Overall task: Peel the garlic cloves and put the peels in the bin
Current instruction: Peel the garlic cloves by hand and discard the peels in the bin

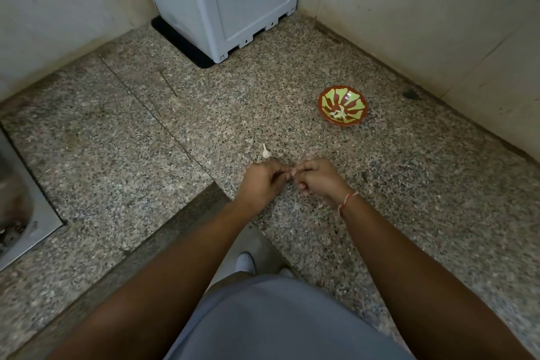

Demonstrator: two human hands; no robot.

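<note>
- Bare forearms, no sleeves reaching them.
- Red-and-white thread bracelet (347, 201) tied around the right wrist.
- Grey-blue garment (280, 321) covering the torso, near edge.
- White footwear (245, 262) below.

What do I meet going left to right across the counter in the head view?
Steel sink → loose garlic clove → left hand → right hand, fingers meeting on something small → red and green bowl holding pale pieces. The grey appliance stands farther back.
</note>
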